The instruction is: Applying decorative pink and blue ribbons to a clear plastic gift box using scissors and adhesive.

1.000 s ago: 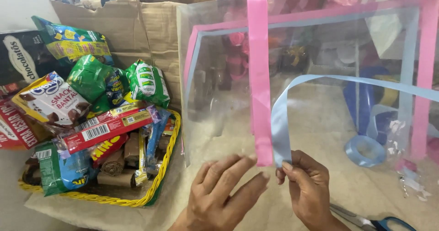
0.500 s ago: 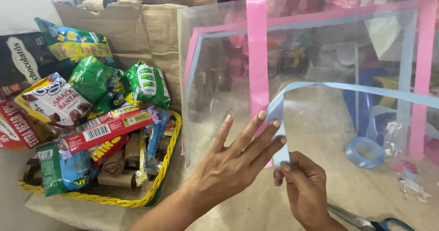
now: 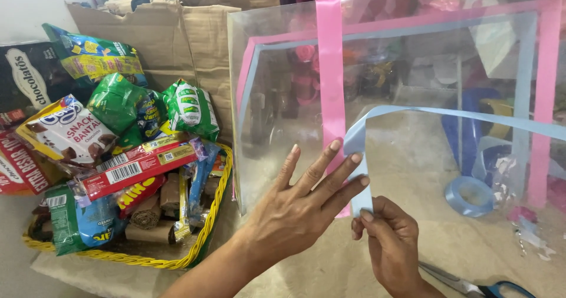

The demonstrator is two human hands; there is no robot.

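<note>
Ribbon pressed against clear box

Blue ribbon (image 3: 361, 174) is laid down the front wall of the clear plastic box (image 3: 283, 97), just beside a pink ribbon strip (image 3: 331, 74). The left hand (image 3: 300, 206) is held flat with fingers spread wide, its fingertips pressed on both ribbons; nothing is gripped by it. The ribbon's lower end is pinched between thumb and fingers of the right hand (image 3: 392, 248). A yellow basket (image 3: 194, 254) of snack packets is seen to the left, and scissors (image 3: 471, 286) lie at the lower right.

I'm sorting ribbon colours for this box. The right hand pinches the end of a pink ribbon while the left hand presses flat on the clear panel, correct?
Not quite: the head view shows the right hand pinching a light blue ribbon, not pink. The left hand does press flat on the clear panel.
</note>
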